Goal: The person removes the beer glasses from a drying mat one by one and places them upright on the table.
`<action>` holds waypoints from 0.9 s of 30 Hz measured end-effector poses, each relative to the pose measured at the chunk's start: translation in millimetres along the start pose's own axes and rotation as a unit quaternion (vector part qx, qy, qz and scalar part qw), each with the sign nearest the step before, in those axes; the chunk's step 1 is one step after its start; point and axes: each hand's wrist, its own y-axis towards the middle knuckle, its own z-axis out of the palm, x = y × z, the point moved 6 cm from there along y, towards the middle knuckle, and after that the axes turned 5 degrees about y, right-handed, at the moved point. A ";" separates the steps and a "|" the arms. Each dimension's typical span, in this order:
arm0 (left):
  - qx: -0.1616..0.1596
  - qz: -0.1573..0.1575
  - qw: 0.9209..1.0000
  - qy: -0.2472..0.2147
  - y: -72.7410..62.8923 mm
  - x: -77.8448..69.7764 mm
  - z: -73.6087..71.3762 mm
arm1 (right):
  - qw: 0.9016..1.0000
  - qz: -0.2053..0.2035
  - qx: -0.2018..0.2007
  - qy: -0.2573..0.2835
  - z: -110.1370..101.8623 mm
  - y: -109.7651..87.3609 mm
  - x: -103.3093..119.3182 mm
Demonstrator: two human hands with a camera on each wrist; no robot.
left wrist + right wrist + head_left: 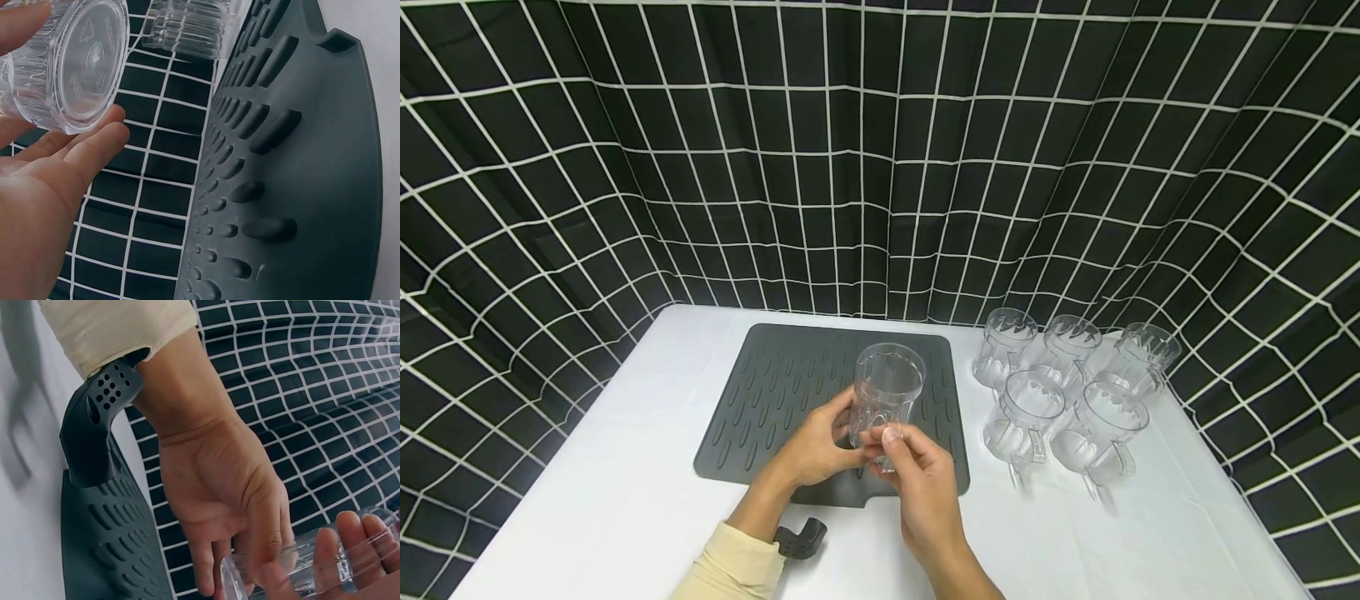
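A clear ribbed mug [891, 375] is held up over the dark grey drying mat [752, 346], its open rim upward. My left hand [808, 446] grips its left side low down, thumb and fingers on either side of the wall. At the front, my right hand [921, 483] pinches the mug by its handle, which the fingers mostly hide. The left wrist view shows the mug's round base [94, 59] with moulded marks, off the mat. In the right wrist view, the fingers [359, 550] of my right hand lie along the clear wall.
Several matching clear mugs [1033, 400] stand in two rows on the white table [1210, 533], right of the mat. A black curtain [820, 167] with a white grid encloses the back and sides. A black wrist camera [802, 538] is strapped to my left wrist.
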 end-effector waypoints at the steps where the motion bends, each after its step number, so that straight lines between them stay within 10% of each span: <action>1: 0.005 0.000 1.000 -0.003 -0.4 0.0 0.3 | 1.000 0.000 -0.001 0.001 -0.1 -0.3 -0.1; 27: -0.030 0.030 0.997 0.057 -4.3 26.5 -11.4 | 0.999 -0.034 -0.035 0.026 -1.1 -3.5 4.6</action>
